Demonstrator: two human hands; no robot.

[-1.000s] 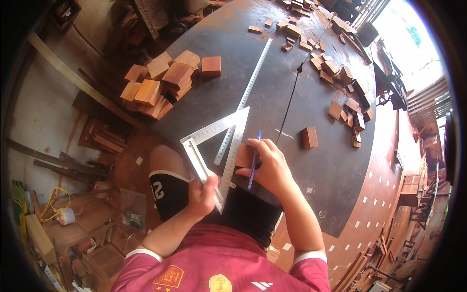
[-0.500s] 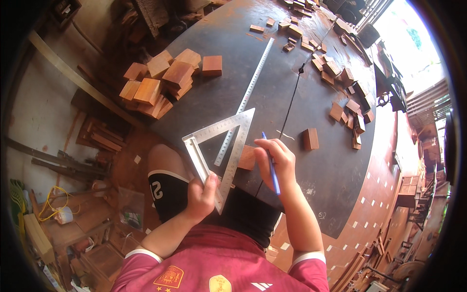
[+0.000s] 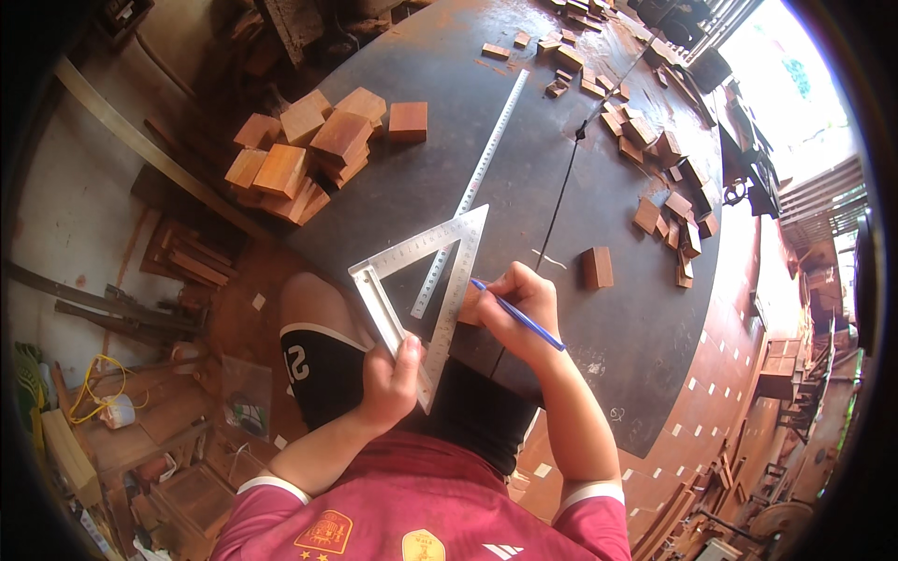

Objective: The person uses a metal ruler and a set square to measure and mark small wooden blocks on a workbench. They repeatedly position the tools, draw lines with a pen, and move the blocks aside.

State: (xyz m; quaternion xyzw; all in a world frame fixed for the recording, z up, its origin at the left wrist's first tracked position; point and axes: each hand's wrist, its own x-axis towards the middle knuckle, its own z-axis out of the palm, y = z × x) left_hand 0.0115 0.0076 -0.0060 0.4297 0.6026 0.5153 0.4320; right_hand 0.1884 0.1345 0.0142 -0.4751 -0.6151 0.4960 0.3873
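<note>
My left hand [image 3: 386,381] grips the lower end of a silver triangular set square [image 3: 377,304], thumb on top. The square's long slanted side lies over the edge of a small reddish wooden block [image 3: 470,308] at the near side of the table. In my right hand [image 3: 537,292] a blue pen [image 3: 531,324] is pinched, its tip close to the square's slanted side above the block. My fingers hide part of the block; I cannot tell whether the tip touches it. A long steel ruler [image 3: 494,136] lies partly beneath the square.
The dark table [image 3: 617,365] has a groove running along it. A pile of wooden blocks [image 3: 290,159] stands at the left edge. One single block [image 3: 597,267] sits to the right of my right hand. Several small offcuts [image 3: 645,215] lie along the far right edge.
My right hand has moved slightly left and tilted the pen, bringing its tip from upright to beside the square's edge. The left hand and the square have hardly moved.
</note>
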